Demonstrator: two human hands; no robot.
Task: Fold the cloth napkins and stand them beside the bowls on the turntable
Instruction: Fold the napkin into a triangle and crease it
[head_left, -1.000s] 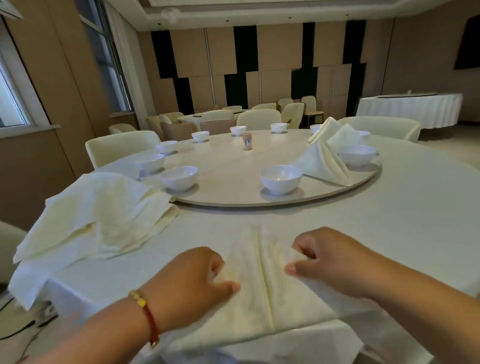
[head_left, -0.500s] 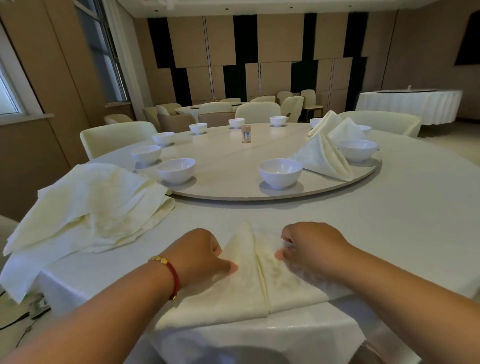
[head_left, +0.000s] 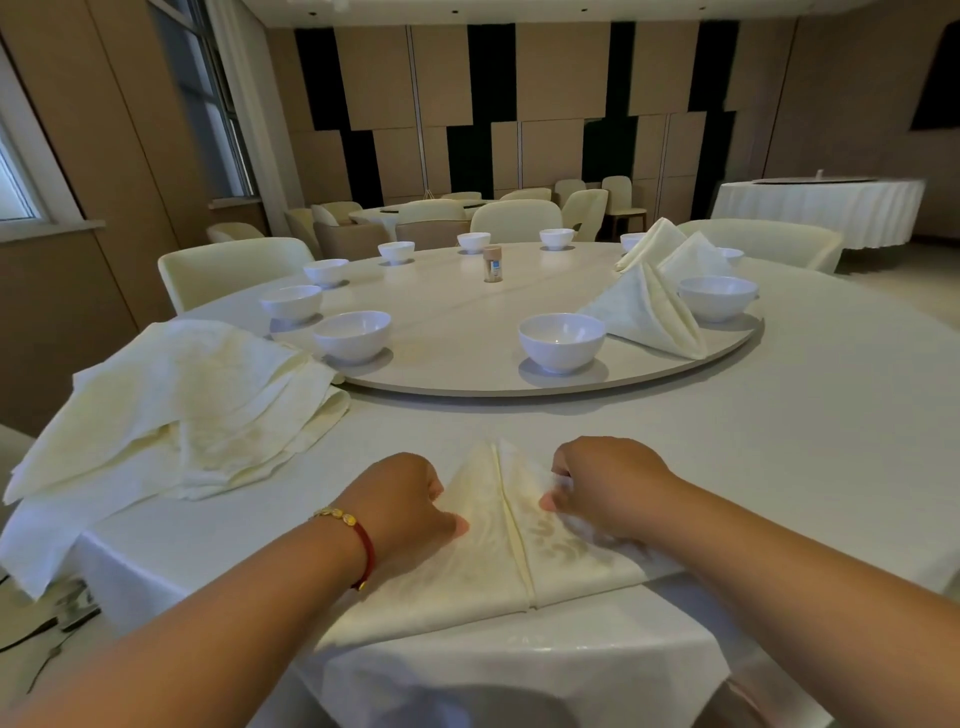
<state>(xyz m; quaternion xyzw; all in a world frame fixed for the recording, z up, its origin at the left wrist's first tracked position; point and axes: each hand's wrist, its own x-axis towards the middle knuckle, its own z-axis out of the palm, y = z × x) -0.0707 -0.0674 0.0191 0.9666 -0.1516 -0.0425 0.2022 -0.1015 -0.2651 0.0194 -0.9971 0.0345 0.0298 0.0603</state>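
A cream cloth napkin (head_left: 498, 551) lies folded into a triangle at the table's near edge, its two flaps meeting along a centre seam. My left hand (head_left: 402, 501) presses on the left flap, fingers curled. My right hand (head_left: 602, 480) pinches the right flap's upper edge. Beyond them the round turntable (head_left: 467, 384) carries several white bowls, the nearest bowl (head_left: 561, 340) straight ahead. Three folded napkins stand at its right side, the closest folded napkin (head_left: 649, 312) between two bowls.
A loose pile of unfolded napkins (head_left: 182, 405) lies on the table at my left. A small shaker (head_left: 492, 264) stands near the turntable's middle. Cream chairs ring the table; another clothed table (head_left: 821, 205) stands at the back right.
Both hands slid up the napkin toward its tip and closer to the seam. The flaps now lie flatter and the camera has tilted slightly.
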